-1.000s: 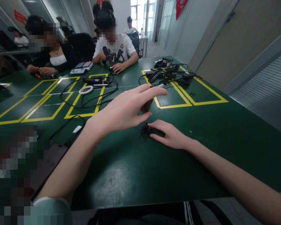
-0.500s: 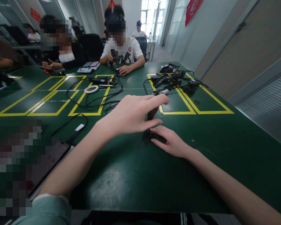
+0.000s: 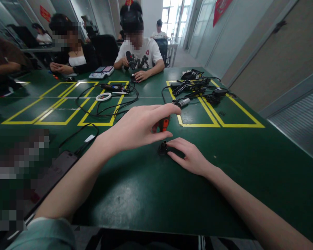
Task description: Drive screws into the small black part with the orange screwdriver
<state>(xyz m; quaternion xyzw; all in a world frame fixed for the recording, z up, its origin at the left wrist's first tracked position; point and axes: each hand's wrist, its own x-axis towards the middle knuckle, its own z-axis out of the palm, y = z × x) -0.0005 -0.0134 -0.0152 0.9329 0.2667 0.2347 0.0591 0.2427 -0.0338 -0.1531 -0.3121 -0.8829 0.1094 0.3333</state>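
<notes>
My left hand [image 3: 138, 126] hovers over the green table [image 3: 151, 194], fingers curled round a small device with an orange-red part [image 3: 164, 124], held just above a small black round base [image 3: 162, 148]. My right hand [image 3: 189, 156] lies on the table with its fingers on that base, pressing it down from the right. The device sits directly over the base's short upright stub, a small gap apart. Most of the device is hidden behind my left fingers.
A tangle of black cables and chargers [image 3: 195, 86] lies in the yellow-taped box at the far right. A white ring light [image 3: 103, 97] with cables sits mid-table. A dark phone [image 3: 56, 170] lies at the near left. Two people sit at the far side, handling items.
My left hand has dropped lower and closer to the base, and the orange-red part of the device now shows below my fingers. My right hand stays on the base.
</notes>
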